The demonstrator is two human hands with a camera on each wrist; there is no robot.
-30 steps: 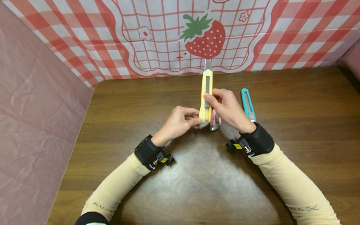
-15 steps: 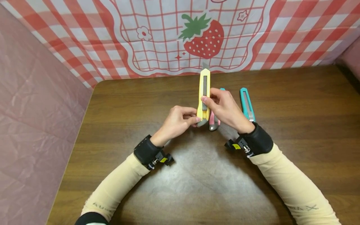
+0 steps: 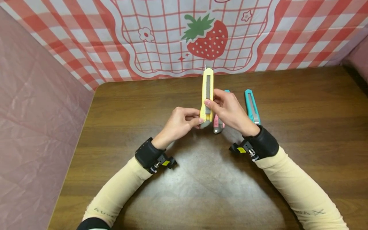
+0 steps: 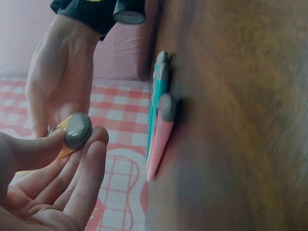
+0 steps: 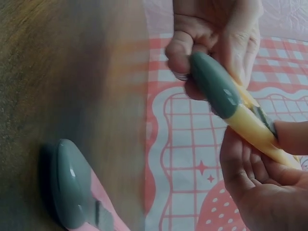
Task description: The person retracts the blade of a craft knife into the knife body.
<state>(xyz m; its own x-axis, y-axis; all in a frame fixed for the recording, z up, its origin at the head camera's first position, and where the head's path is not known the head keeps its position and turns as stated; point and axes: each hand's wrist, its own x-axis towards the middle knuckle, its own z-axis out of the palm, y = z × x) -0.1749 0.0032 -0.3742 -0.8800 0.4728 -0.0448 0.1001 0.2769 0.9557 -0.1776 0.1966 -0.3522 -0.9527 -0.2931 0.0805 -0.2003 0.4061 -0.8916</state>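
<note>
A yellow box cutter [image 3: 207, 86] is held up off the table, pointing away from me. Its grey butt end [image 4: 78, 131] is pinched between thumb and fingers of my left hand [image 3: 180, 124]. Partway along the body, my right hand [image 3: 232, 111] grips it from the right, thumb on the top face by the dark slot. Only a thin bit of blade [image 3: 205, 67] shows at the tip. Behind my right hand lies a pink box cutter [image 3: 218, 124], partly covered. In the right wrist view both hands are around the yellow body [image 5: 255, 132].
A teal box cutter [image 3: 252, 107] lies on the wooden table [image 3: 302, 121], right of my right hand. The tip of another teal thing [image 3: 227, 91] shows past my right fingers. A strawberry-print checked cloth [image 3: 161, 57] hangs behind the table.
The blade has slid back into the yellow box cutter, from a long exposed length to a thin bit. Cutter and hands have shifted slightly left in the head view.
</note>
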